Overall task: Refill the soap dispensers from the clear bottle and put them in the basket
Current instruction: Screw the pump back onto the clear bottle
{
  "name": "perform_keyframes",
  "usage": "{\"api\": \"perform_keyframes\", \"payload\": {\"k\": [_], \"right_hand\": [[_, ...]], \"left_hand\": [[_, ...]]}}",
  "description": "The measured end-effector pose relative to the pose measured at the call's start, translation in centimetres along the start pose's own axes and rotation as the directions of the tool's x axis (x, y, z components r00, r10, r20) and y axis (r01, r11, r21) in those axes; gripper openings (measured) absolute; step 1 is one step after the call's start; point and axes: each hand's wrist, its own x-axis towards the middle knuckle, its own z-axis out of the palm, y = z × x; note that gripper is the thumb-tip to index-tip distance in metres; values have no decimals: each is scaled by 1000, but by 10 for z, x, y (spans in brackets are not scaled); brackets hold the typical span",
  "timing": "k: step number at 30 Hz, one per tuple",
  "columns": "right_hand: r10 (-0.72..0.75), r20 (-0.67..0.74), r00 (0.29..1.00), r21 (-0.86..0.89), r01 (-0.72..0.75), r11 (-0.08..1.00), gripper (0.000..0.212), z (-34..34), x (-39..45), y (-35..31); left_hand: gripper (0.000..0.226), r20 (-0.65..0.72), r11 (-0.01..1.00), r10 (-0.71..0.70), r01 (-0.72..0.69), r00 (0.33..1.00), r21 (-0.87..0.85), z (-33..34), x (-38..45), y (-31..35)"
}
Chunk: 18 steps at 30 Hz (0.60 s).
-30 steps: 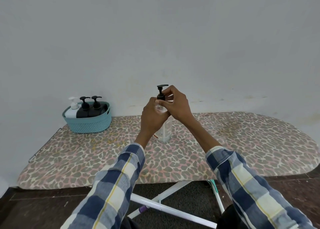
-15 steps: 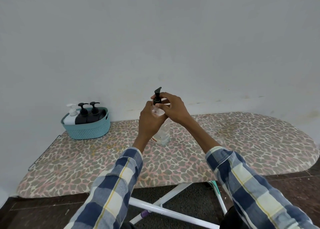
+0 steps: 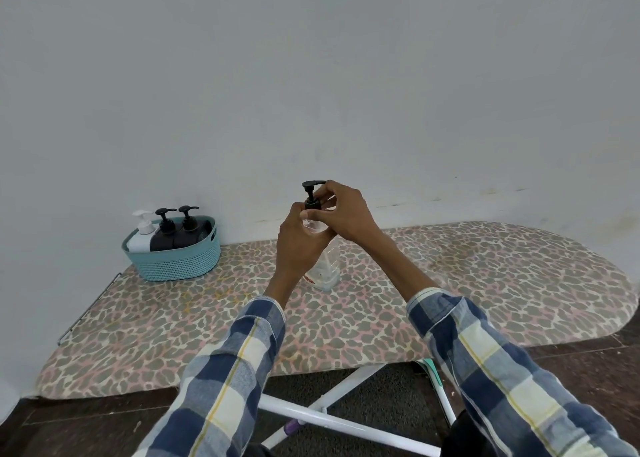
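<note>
The work surface is an ironing board (image 3: pixel 485 283) that spans the middle of the frame from left to right. Its cover carries a grey and pink leopard-spot print, and its rounded end lies at the right of the frame. White metal legs (image 3: pixel 332 418) cross beneath it at the lower centre. The floor (image 3: pixel 588 363) below is dark brown. A plain pale grey wall (image 3: pixel 311 75) fills the upper half of the frame, with faint marks along its base at the right.

The clear bottle (image 3: pixel 327 269) stands upright on the board at the centre of the frame. A black pump head (image 3: pixel 311 195) sits on its neck, with the spout pointing right. The left hand (image 3: pixel 301 245) grips the bottle body, fingers wrapped round it. The right hand (image 3: pixel 341 210) pinches the pump collar from the right, fingers curled about it. Both forearms wear blue, white and yellow checked sleeves (image 3: pixel 228 380).

A teal basket (image 3: pixel 173 259) with a woven-pattern wall rests on the board at the left of the frame, close to the wall and well apart from the bottle. It holds three soap dispensers: one white dispenser (image 3: pixel 140 238) at the left and two black dispensers (image 3: pixel 173 235) beside it. All three lean slightly back, with their pump spouts pointing right.
</note>
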Motion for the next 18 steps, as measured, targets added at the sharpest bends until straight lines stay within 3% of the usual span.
{"api": "perform_keyframes", "payload": {"k": [3,9,14,18], "right_hand": [[18,-32,999,38,-17,999,44,2,-5,5],[-39,59,998,7,38,999,32,-3,-7,4],[-23,-67,997,15,24,1000,24,5,-9,5],[-16,-142,990,-2,16,1000,32,14,-12,3]], "left_hand": [[64,2,1000,13,-13,1000,-9,0,0,0],[69,-18,1000,24,-23,1000,13,0,-2,2],[62,-4,1000,10,-10,1000,16,0,-3,3],[47,-8,1000,7,-7,1000,26,-1,-4,1]]}}
